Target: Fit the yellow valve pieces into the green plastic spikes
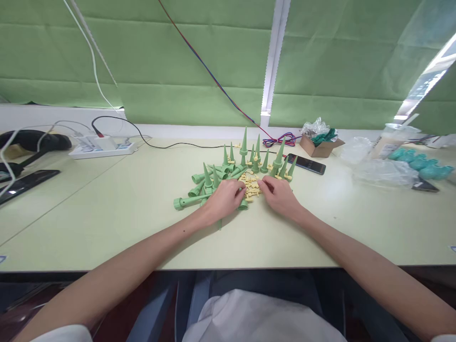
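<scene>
Small yellow plastic pieces (pixel 252 186) lie in a loose pile on the table between my two hands. At the left edge of the pile is my left hand (pixel 226 197), its fingers curled together; whatever they grip is hidden. My right hand (pixel 280 194) reaches in from the other side with thumb and forefinger closed at the yellow pieces, and I cannot make out what is between them. Green plastic spikes (pixel 207 176) surround the left hand, some standing point up, others lying down. Behind the pile more green spikes (pixel 244 147) stand upright, several with yellow pieces at their bases.
A phone (pixel 307 164) lies behind my right hand, near a small cardboard box (pixel 318 146) and coiled wires (pixel 280 139). Farther right are a drink cup (pixel 390 142), plastic bags (pixel 383 175) and turquoise objects (pixel 423 164). A power strip (pixel 103 148) sits back left.
</scene>
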A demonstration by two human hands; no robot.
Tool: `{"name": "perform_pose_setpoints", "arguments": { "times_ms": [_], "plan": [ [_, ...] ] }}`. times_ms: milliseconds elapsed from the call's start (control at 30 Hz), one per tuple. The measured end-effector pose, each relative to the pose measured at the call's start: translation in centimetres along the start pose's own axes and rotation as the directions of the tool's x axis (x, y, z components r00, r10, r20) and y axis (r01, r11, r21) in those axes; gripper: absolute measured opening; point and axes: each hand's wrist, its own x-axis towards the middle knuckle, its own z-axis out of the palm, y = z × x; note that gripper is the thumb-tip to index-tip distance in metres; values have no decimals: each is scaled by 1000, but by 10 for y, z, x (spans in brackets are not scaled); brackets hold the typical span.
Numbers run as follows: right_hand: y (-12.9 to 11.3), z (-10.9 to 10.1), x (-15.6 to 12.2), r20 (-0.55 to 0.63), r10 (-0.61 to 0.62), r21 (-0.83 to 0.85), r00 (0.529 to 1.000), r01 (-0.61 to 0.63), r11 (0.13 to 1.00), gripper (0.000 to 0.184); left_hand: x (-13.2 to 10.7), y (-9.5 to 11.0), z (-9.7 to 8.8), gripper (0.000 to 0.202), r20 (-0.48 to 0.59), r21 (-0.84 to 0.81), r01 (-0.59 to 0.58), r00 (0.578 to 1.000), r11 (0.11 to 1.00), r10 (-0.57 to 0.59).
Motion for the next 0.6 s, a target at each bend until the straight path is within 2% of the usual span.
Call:
{"name": "perform_pose_setpoints", "arguments": {
  "times_ms": [233, 367, 600],
  "plan": [
    [3, 2, 0, 89, 0, 23, 996, -2, 1000, 19, 0, 2, 0, 22, -130, -22, 30, 991, 999, -33],
    [7, 3, 0, 109, -67, 32, 992, 64, 997, 9, 0, 2, -1, 23, -185, -6, 40, 982, 999, -40],
    [10, 5, -1, 173, -121, 20, 978, 119, 993, 18, 3, -1, -4, 25, -215, 4, 74, 974, 997, -71]
  ]
}}
